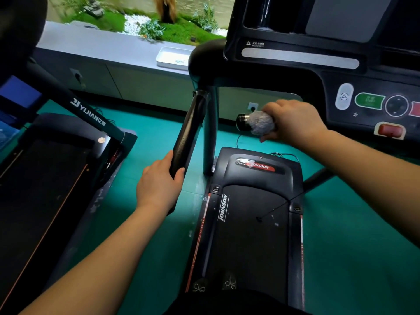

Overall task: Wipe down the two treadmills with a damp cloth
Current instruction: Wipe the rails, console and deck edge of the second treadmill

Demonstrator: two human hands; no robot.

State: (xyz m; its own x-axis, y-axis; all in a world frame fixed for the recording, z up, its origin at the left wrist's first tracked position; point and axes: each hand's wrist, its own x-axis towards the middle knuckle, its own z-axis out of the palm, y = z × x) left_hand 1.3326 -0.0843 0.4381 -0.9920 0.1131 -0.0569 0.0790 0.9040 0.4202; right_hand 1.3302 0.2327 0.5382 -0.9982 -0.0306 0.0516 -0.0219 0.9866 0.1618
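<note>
Right hand (293, 120) grip closed on grey cloth (261, 122), bunched over short handlebar (242, 120) of Johnson treadmill (256, 178). Left hand (159, 185) grip curled round side rail (188, 133), bracing. Best to twist cloth fully round the bar with firm, even pressure.

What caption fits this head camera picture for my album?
Right hand wraps grey cloth round a grip on the Johnson treadmill; left hand holds its handrail.

A dim room lit mainly by daylight from the window (136, 19) at the top, where the view outside looks bright and soft. A pale patch of light falls on the green floor (191, 208), while the black treadmill (250, 235) loses detail in shadow. Wide-angle bending curves the edges, and everything is slightly blurred.
</note>
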